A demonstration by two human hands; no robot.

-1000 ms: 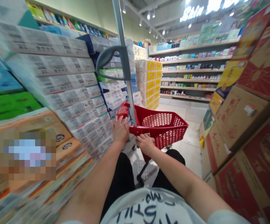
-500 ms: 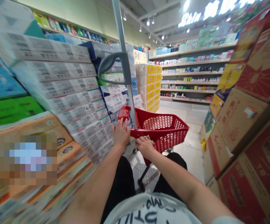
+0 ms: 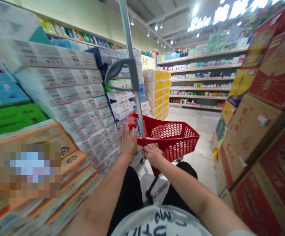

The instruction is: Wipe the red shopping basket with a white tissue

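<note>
A red shopping cart (image 3: 168, 140) with a perforated basket stands before my knees. My left hand (image 3: 128, 141) is at its near left corner, fingers stretched and apart, their tips against the red handle block (image 3: 132, 122). Just below the cart's near rim, my right hand (image 3: 153, 154) has its fingers curled together. A small beige bit shows beside those fingers, too little to name. A metal pole (image 3: 130, 36) with a grey loop grip (image 3: 119, 73) rises in front of the cart's near end.
Tall stacks of wrapped paper packs (image 3: 83, 91) line the left side, with orange packs (image 3: 66, 141) nearer. Cardboard cartons (image 3: 253, 127) are piled on the right. Yellow-and-white packs (image 3: 162, 93) stand ahead, before stocked shelves (image 3: 201, 78). Pale floor tiles (image 3: 203, 149) run between the stacks.
My left hand's fingers have lifted and spread a little at the handle block. The right hand stays under the rim. The view has tilted up very slightly.
</note>
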